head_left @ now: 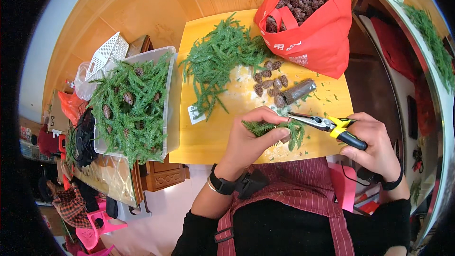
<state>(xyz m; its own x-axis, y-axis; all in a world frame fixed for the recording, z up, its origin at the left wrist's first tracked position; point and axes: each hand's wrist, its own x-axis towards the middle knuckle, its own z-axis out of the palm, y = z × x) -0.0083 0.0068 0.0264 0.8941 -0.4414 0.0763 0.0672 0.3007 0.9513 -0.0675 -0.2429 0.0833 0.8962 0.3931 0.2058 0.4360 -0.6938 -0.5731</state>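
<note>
Over the near edge of the yellow table (pixel 199 142), my left hand (pixel 260 135) pinches a green artificial pine sprig (pixel 297 135). Part of a brown pine cone shows under its thumb. My right hand (pixel 372 137) is wrapped around the yellow and black handles of a pair of pliers (pixel 322 122). Their jaws point left and reach the sprig near my left fingertips; what exactly they grip is too small to tell. Just beyond lie several loose pine cones (pixel 268 84) and a dark roll of wire or similar material (pixel 299 92).
A heap of green sprigs (pixel 222 50) covers the table's far left. At the far right stands a red bag (pixel 313 38) full of pine cones. Left of the table, a clear plastic bin (pixel 169 99) holds finished-looking sprigs with cones. Another person (pixel 71 206) sits at far lower left.
</note>
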